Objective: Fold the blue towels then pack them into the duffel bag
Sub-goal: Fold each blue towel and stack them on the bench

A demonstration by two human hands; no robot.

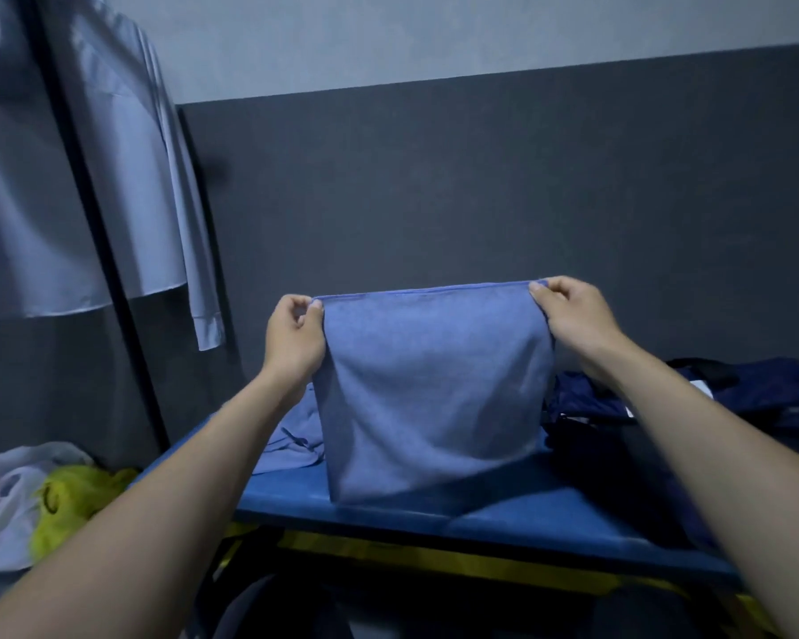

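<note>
Blue towel (pixel 434 389) hiding part of a dark, perhaps duffel, bag (pixel 665 408).

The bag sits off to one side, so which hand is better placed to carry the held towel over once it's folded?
Probably the right hand: the dark duffel bag lies just beyond it, on the right.

Dark grey wall panel (pixel 480 186), paler wall above, blue-topped table (pixel 503 514), hanging pale shirts (pixel 125 177), dim light
</note>
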